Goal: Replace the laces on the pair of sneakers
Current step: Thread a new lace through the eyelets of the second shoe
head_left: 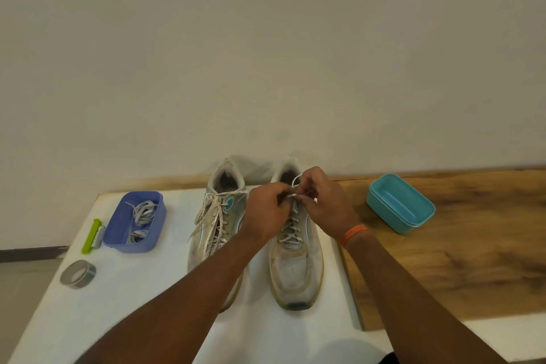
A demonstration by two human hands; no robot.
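Two worn white sneakers with teal trim stand side by side on a white board (pixel 124 298), toes toward me. The left sneaker (pixel 217 216) has loose speckled lace ends trailing over its left side. The right sneaker (pixel 295 260) is laced up its front. My left hand (pixel 267 211) and my right hand (pixel 323 201) meet over the right sneaker's top eyelets, both pinching its white lace (pixel 295 183), which forms a small loop above the fingers. An orange band circles my right wrist.
A purple tub (pixel 118 233) at the left holds several grey laces (pixel 143 213). A green clip (pixel 91 235) lies beside it and a roll of grey tape (pixel 78 273) lies nearer. A teal tub (pixel 412 221) sits on the wooden tabletop (pixel 472 260) at right.
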